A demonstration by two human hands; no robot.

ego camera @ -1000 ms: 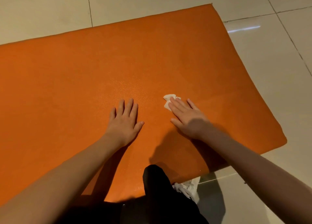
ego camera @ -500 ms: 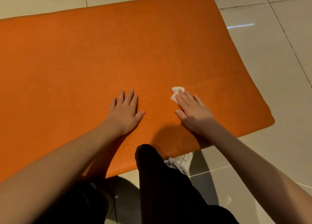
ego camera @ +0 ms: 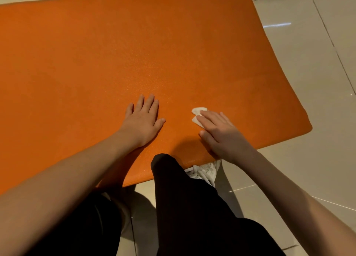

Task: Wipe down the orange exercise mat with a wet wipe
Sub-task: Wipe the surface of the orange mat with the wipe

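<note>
pressing flat on the orange mat (ego camera: 134, 49), the right hand (ego camera: 221, 134) has its fingers straight and close together over a white wet wipe (ego camera: 196, 114) (only its far edge pokes out past the fingertips). the left hand (ego camera: 142, 120) lies palm down just beside it on the mat, fingers straight, thumb spread out. the mat lies on pale floor tiles (ego camera: 308, 72); a black-clad knee (ego camera: 169, 171) and a white shoe (ego camera: 206, 171) touch its near edge.
</note>
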